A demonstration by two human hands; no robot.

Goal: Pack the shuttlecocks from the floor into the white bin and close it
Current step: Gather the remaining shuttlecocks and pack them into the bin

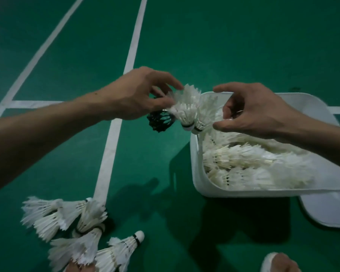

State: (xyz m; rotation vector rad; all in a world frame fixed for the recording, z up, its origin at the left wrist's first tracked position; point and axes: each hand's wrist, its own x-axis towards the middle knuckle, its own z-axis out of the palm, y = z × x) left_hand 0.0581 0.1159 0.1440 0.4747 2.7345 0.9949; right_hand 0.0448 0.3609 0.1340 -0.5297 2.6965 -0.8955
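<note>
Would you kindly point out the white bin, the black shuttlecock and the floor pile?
white bin (196, 163), head view, left wall.
black shuttlecock (160, 120), head view, feather skirt.
floor pile (90, 214), head view, feathers.

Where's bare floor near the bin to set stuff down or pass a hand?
Bare green floor between the court line and the white bin; also between the floor pile and the lid. Crowded: bin nearly full, and the left hand and right hand hold shuttlecocks at its far-left corner.
</note>
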